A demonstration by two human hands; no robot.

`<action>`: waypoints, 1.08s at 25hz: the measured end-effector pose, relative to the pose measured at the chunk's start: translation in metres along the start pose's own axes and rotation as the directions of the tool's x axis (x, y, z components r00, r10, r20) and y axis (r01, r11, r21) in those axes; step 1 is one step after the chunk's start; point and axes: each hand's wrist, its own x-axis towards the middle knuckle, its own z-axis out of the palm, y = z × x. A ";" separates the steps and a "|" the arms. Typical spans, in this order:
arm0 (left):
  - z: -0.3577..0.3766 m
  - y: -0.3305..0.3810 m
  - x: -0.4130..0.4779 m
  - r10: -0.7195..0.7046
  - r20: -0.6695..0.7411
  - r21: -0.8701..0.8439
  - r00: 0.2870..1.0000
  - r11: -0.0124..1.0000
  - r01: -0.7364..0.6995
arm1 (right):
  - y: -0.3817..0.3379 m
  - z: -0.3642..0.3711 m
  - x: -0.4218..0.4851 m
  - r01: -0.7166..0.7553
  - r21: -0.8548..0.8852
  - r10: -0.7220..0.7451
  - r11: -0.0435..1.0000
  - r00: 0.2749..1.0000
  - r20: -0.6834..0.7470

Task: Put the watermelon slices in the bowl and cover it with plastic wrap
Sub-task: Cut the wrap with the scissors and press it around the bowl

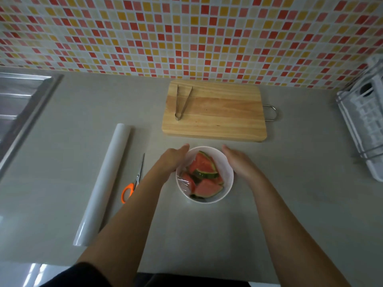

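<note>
Watermelon slices (pixel 204 175) all in bowl (pixel 228 183), mid counter (pixel 290 193). Plastic wrap (pixel 184 184) looks already over it, wrinkled at 9 o'clock. Left hand (pixel 173 158) at bowl's 10 o'clock, right hand (pixel 238 160) at 2, fingers straight, grasping nothing. Probably only edge-sealing left.

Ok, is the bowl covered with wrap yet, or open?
Covered, at least partly: wrinkled shiny plastic wrap lies over the watermelon slices near the left rim of the bowl. Whether it seals all round, cannot tell.
</note>
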 end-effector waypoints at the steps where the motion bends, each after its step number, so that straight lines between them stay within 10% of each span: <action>1: 0.000 0.006 0.001 0.008 0.019 -0.022 1.000 1.000 -0.007 | -0.011 0.001 0.011 0.002 -0.004 -0.002 1.000 0.998 0.061; 11: 0.000 0.018 0.004 0.073 0.235 -0.237 0.969 0.971 -0.016 | -0.021 0.007 0.021 -0.299 0.462 0.020 0.835 0.856 0.517; 23: 0.008 0.020 -0.003 0.161 0.207 -0.041 0.965 0.987 -0.156 | -0.026 0.008 0.007 -0.175 0.363 0.046 0.915 0.940 0.338; 27: 0.001 0.002 0.003 0.368 -0.036 0.087 0.929 0.927 -0.364 | -0.012 0.005 -0.017 0.099 0.076 -0.091 0.992 0.990 -0.109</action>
